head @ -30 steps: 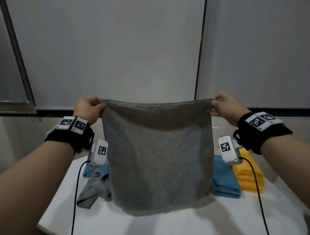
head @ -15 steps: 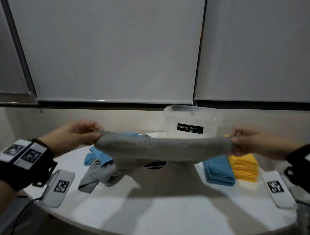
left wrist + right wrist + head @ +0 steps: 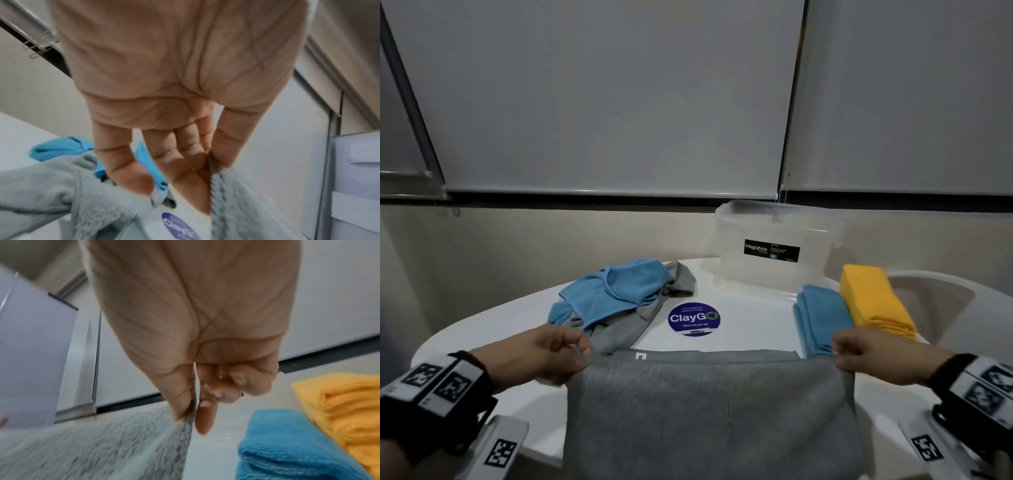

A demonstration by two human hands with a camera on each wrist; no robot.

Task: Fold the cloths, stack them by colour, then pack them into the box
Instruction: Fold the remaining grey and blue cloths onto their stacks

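A grey cloth (image 3: pixel 709 411) lies doubled over the near part of the white table (image 3: pixel 493 318). My left hand (image 3: pixel 582 359) pinches its top left corner, seen between thumb and forefinger in the left wrist view (image 3: pixel 211 164). My right hand (image 3: pixel 840 359) pinches the top right corner (image 3: pixel 191 402). A loose heap of blue cloth (image 3: pixel 616 291) and grey cloth (image 3: pixel 619 325) sits behind my left hand. Folded blue cloths (image 3: pixel 822 318) and folded yellow cloths (image 3: pixel 869 298) are stacked at the right. The clear plastic box (image 3: pixel 774 250) stands at the back.
A round blue ClayGO sticker (image 3: pixel 694 319) marks the table's middle. Window blinds (image 3: pixel 619 96) hang behind the table. A white chair back (image 3: pixel 941 291) shows at the right, beyond the yellow stack.
Both hands came down and toward me from chest height, bringing the grey cloth from hanging upright to lying doubled on the table. The box and sticker came into sight.
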